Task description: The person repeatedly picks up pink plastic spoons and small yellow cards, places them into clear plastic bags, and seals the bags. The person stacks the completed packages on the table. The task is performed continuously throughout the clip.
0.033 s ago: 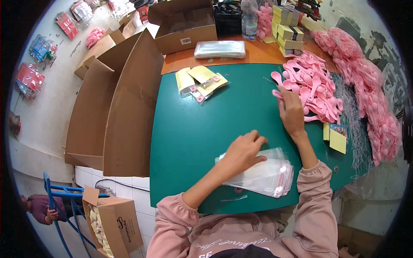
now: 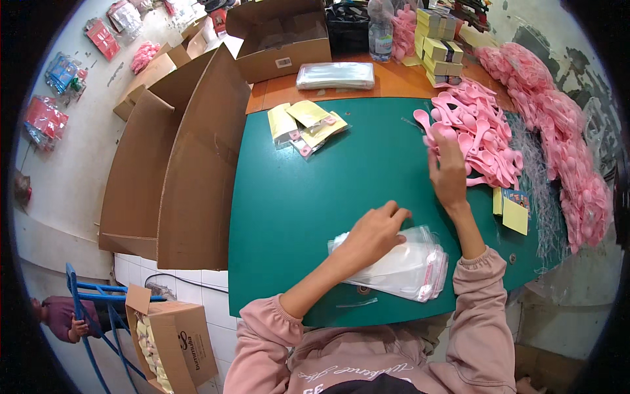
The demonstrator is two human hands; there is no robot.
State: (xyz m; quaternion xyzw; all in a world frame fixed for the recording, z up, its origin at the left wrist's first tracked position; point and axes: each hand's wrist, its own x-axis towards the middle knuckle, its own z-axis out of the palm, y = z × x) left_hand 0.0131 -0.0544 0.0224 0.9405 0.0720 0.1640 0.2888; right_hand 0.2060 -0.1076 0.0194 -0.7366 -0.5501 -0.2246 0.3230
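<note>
My right hand (image 2: 449, 176) is at the left edge of a heap of pink plastic spoons (image 2: 482, 134), its thumb and fingers closed around a pink spoon (image 2: 429, 140) that shows at the fingertips. My left hand (image 2: 375, 231) hovers over a fanned stack of clear plastic bags (image 2: 400, 270) near the front of the green table. Its fingers are loosely bent, the thumb apart from them, and no object shows between them. Several filled clear packets with yellow cards (image 2: 308, 125) lie at the back left of the table.
A yellow card stack (image 2: 515, 213) lies right of my right hand. Behind are a bundle of clear bags (image 2: 336, 75), a water bottle (image 2: 380, 33) and stacked card blocks (image 2: 441, 49). Bagged pink spoons (image 2: 571, 144) line the right; a tall cardboard box (image 2: 197, 164) stands left.
My right hand has shifted slightly right and turned, drawing the spoon at its fingertips toward the heap. My left hand has moved only a little.
</note>
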